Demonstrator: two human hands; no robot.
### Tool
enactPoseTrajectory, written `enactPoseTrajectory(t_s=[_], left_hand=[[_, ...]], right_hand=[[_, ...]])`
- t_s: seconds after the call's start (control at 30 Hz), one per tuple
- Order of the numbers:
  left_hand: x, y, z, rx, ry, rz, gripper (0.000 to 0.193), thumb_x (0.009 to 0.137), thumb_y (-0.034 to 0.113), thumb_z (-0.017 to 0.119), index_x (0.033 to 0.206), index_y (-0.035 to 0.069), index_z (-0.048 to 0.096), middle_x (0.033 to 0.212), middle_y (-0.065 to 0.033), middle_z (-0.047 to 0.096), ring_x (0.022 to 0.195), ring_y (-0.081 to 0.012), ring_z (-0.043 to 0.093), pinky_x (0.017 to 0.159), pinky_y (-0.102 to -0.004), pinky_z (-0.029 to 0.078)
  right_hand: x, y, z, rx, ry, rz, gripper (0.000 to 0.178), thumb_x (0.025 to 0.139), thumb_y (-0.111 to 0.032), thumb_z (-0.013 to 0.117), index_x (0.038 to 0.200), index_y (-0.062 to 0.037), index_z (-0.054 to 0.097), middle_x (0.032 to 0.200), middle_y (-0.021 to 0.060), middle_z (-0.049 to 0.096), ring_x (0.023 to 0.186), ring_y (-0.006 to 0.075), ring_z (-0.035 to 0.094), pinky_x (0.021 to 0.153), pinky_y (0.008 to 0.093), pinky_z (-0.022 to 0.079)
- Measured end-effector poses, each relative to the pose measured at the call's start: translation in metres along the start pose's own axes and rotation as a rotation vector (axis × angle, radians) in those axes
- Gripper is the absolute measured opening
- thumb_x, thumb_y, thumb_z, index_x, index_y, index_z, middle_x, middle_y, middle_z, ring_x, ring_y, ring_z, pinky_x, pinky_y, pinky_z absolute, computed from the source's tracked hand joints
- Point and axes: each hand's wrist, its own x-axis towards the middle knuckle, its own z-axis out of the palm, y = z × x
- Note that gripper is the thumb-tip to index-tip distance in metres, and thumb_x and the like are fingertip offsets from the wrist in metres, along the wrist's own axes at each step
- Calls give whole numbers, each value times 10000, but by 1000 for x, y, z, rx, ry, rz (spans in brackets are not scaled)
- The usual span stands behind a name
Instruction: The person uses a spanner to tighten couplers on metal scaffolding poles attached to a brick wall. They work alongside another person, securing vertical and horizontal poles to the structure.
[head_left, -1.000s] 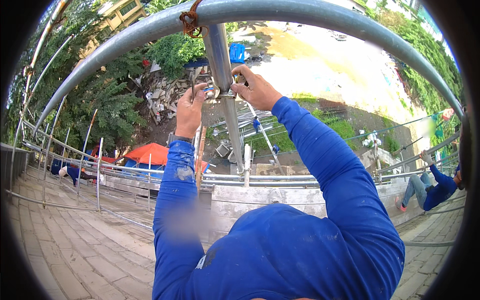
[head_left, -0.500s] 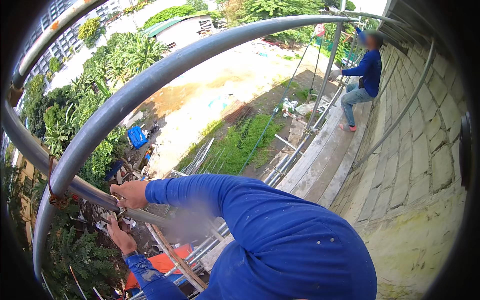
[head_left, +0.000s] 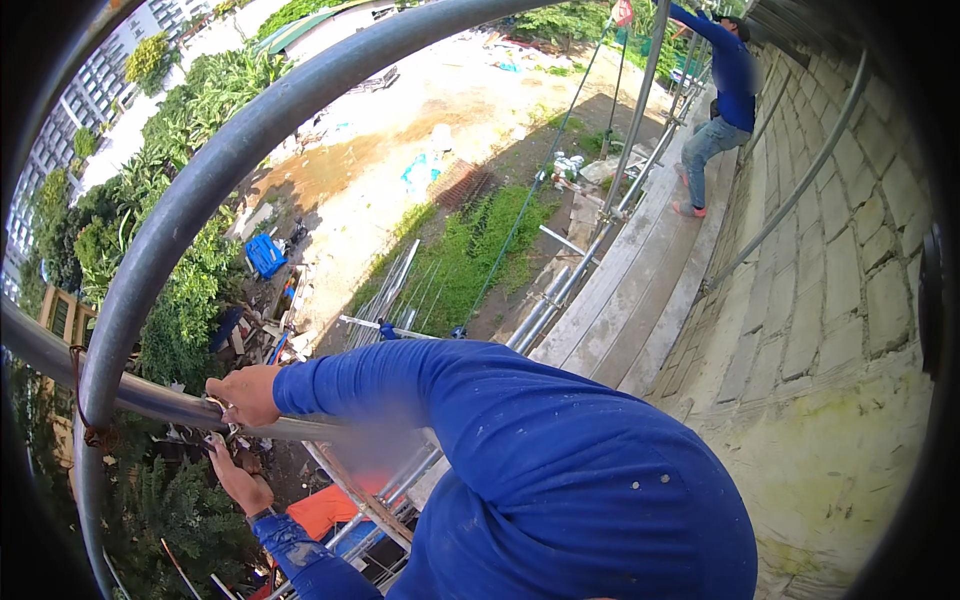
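Currently we're at the tube joint (head_left: 215, 425) at lower left, where the horizontal tube (head_left: 150, 398) meets other scaffold tubes. Right hand (head_left: 243, 394) lies on top of that tube, fingers curled over it, gripping. Left hand (head_left: 238, 480) is just under the joint, palm up, fingers closed around something small at the fitting; we can't tell what, it's too small and shadowed. Both sleeves are blue, and the right arm reaches across our chest to the left.

Step in hand, as we judge it: working the fitting at the joint, one hand steadying the tube, the other at the hardware below. Next move calls for keeping the top grip firm while the lower hand turns or seats the part, since nothing sits below but a long drop.

Outward: a rusty wire tie (head_left: 88, 432) wraps the tube further left. A big curved tube (head_left: 215, 165) arcs overhead. Right of us the plank deck (head_left: 640, 290) runs far along the block wall (head_left: 840, 290). A co-worker (head_left: 722, 100) in blue stands far down it, arm raised to an upright (head_left: 640, 110). Ground (head_left: 420, 150) lies far below.
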Motion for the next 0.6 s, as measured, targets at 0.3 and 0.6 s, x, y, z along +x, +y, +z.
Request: enactPoseTrajectory(t_s=[0.3,0.6], left_hand=[[8,11,21,10,101,-198,314,1091,426,536,992,128,547,654,49,407,523,-72,335,488,-275,266],[15,-28,-27,8,-56,-90,360,1106,429,496,1225,95,562,805,11,535,580,-61,375,534,-258,288]], right_hand=[[-8,12,6,40,35,38,477,947,-346,690,1258,-16,543,1043,253,710,1016,452,695,866,537,548],[-15,28,29,137,80,67,476,920,-300,690,1277,-14,558,1071,217,708,1013,424,704,873,514,558]])
